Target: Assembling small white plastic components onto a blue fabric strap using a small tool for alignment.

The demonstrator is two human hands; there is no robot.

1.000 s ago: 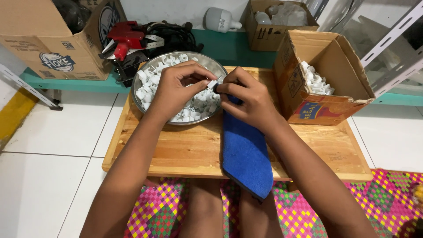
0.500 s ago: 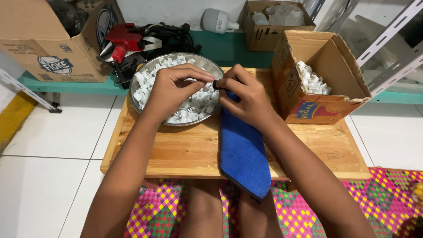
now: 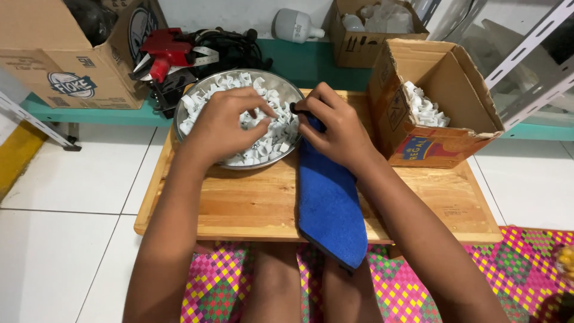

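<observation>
Left hand (image 3: 224, 122) now dipped into the metal bowl (image 3: 281, 84) at far left of the wooden surface (image 3: 239, 203), fingers closing on white clips (image 3: 269, 134), no longer meeting right hand (image 3: 335, 128), pinched on small dark piece above blue cloth (image 3: 329, 203).

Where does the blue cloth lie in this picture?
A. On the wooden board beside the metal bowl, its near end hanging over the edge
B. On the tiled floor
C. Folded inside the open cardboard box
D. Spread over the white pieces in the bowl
A: the blue cloth lies on the wooden board right of the metal bowl, overhanging the near edge.
</observation>
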